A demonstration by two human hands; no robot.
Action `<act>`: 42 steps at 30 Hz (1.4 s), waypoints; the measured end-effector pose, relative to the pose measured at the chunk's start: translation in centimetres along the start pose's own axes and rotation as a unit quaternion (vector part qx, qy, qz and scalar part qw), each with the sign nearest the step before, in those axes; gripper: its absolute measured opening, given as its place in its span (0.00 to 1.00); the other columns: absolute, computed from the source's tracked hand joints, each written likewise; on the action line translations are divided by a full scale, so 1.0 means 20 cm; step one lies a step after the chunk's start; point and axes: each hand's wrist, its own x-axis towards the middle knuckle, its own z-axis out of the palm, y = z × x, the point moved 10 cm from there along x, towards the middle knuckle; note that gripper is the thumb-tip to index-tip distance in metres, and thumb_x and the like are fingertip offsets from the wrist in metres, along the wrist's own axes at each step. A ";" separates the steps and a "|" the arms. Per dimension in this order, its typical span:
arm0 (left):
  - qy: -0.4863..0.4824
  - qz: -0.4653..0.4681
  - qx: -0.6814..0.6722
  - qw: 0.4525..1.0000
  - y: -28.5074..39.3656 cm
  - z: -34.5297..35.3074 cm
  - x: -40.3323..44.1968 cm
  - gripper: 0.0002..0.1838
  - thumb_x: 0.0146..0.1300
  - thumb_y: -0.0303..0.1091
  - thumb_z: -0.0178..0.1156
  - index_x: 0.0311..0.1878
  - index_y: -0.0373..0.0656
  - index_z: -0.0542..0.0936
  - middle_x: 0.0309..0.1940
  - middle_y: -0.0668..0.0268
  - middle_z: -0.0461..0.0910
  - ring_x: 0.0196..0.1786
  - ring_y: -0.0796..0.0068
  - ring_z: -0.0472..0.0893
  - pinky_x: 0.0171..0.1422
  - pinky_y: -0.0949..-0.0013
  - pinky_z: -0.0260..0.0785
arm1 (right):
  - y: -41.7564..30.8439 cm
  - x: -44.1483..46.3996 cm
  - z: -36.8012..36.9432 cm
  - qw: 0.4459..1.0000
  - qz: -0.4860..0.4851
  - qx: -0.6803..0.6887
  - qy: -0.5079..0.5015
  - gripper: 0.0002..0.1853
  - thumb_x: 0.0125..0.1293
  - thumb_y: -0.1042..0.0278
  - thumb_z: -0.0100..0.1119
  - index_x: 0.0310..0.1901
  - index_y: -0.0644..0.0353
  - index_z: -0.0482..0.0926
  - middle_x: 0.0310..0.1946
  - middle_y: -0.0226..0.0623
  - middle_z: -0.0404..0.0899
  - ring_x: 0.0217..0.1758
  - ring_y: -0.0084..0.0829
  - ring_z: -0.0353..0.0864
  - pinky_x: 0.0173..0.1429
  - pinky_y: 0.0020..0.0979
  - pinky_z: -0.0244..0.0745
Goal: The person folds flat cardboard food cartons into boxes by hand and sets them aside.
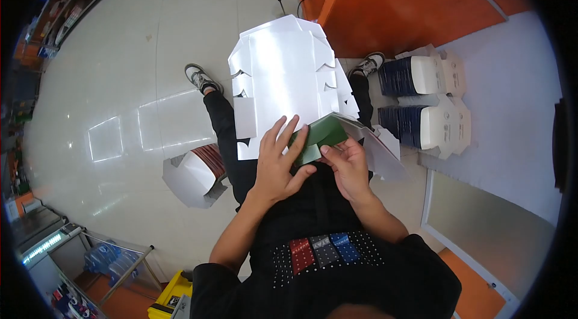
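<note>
A green cardboard box blank (325, 133), partly folded and pale on its other side, is over my lap. My right hand (349, 171) grips its near edge, thumb on top and fingers partly hidden beneath. My left hand (280, 165) lies against the left side of the green card with its fingers stretched out and apart. Beyond both hands, a stack of flat white die-cut box blanks (283, 72) rests across my legs, its top sheet shiny with tabs and slots along the sides.
To the right stand bundles of dark-sided folded cartons (397, 75) with white flaps. Another bundle of reddish-brown cartons (208, 159) sits on the tiled floor (150, 78) at left. An orange desk (403, 3) is ahead on the right. A yellow case (171, 295) is behind left.
</note>
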 end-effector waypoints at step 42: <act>0.017 -0.075 -0.043 0.996 0.07 0.06 0.09 0.23 0.70 0.31 0.64 0.65 0.34 0.74 0.48 0.47 0.83 0.43 0.48 0.86 0.43 0.58 0.80 | -0.45 -0.20 0.08 0.816 -0.344 -0.464 0.001 0.16 0.66 0.74 0.70 0.55 0.63 0.83 0.44 0.38 0.87 0.44 0.29 0.86 0.46 0.29 0.80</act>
